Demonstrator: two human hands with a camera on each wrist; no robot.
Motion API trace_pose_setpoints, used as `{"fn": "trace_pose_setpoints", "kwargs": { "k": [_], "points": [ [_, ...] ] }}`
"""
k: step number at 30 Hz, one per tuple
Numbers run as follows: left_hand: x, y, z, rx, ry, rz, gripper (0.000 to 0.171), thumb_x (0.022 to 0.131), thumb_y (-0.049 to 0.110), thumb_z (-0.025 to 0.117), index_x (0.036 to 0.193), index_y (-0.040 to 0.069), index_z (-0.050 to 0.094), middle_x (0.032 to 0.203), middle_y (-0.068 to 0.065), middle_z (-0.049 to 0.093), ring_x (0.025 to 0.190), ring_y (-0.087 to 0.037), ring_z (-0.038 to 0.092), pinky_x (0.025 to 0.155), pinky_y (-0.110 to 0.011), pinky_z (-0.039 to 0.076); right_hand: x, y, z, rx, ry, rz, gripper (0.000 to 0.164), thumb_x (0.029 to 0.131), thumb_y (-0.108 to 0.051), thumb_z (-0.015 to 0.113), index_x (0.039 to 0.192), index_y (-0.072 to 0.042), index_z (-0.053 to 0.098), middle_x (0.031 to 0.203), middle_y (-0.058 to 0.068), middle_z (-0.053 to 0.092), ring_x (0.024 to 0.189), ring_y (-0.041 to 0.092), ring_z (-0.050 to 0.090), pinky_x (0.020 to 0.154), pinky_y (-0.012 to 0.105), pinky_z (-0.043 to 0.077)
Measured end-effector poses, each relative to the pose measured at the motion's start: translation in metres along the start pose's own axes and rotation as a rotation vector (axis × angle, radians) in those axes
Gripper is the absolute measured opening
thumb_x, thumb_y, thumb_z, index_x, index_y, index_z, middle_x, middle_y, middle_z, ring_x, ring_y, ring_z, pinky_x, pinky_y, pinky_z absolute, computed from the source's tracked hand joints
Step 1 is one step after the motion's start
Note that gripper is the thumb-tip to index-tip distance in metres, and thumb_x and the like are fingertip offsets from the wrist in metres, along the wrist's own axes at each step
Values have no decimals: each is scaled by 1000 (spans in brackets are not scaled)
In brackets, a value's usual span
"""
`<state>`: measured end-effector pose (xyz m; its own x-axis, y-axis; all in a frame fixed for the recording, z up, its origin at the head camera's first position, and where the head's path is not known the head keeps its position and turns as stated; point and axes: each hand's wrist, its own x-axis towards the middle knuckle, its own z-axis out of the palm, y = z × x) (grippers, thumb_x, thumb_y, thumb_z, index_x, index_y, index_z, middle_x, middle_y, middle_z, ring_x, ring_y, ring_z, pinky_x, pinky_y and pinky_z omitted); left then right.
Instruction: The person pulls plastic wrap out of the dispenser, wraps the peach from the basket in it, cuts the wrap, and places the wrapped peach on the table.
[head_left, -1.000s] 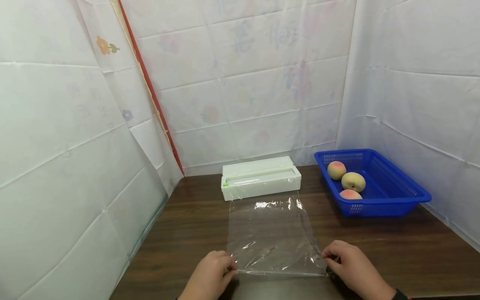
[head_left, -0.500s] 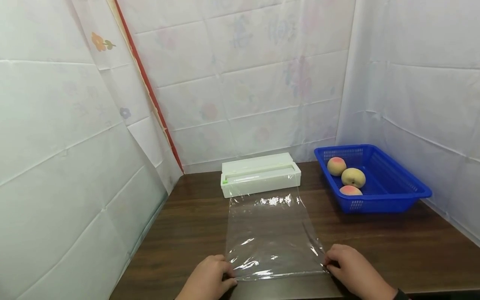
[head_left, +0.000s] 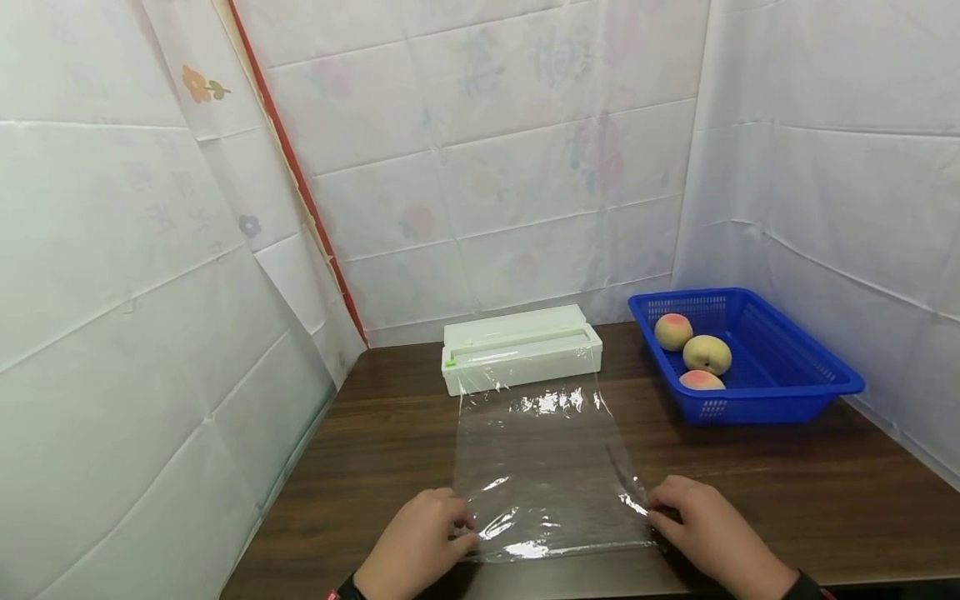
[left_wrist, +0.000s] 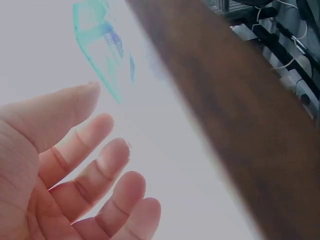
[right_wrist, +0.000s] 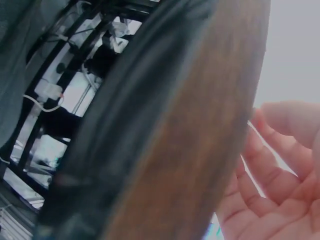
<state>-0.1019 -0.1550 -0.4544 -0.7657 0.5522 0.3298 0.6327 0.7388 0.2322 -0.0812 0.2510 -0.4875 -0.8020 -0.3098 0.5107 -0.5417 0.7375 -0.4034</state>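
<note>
A sheet of clear cling film stretches from the white cling film box toward the front of the dark wooden table. My left hand is over the film's near left corner. In the left wrist view its thumb and loosely bent fingers stand apart with nothing between them. At the near right corner is my right hand, fingertips close to the film's edge. The right wrist view shows its thumb and fingers relaxed, with a gap between them.
A blue plastic basket with a few peaches stands at the right rear of the table. The box's lid is raised behind it, near the white-covered wall. A green slider sits at the box's left end.
The film's near edge, pinched by both hands before, has come down onto the table and lies flatter. Both hands have loosened from its corners and risen slightly.
</note>
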Motion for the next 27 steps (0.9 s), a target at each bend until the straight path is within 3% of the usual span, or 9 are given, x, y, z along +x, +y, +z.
{"fn": "trace_pose_setpoints", "kwargs": {
  "k": [12,21,27],
  "points": [
    [45,0,-10,13,7,4,6,92,24,85,90,24,79,90,11,70,86,-10,66,78,-29,56,46,-3,-17,-23,5,73,10,90,-9,83,96,-17,81,91,-15,72,84,1,66,74,28,59],
    [93,2,-21,83,76,63,8,94,29,83,94,22,79,95,8,73,92,-10,66,84,-30,58,82,-5,-29,-47,-8,67,15,92,-11,82,107,-15,81,100,-9,75,96,15,72,85,39,61],
    [127,8,-29,54,92,98,9,97,28,80,98,20,79,98,5,75,95,-15,70,86,-30,58,107,-4,-30,-74,-2,63,24,93,-13,81,117,-10,79,106,-2,75,105,23,72,93,49,60]
  ]
}}
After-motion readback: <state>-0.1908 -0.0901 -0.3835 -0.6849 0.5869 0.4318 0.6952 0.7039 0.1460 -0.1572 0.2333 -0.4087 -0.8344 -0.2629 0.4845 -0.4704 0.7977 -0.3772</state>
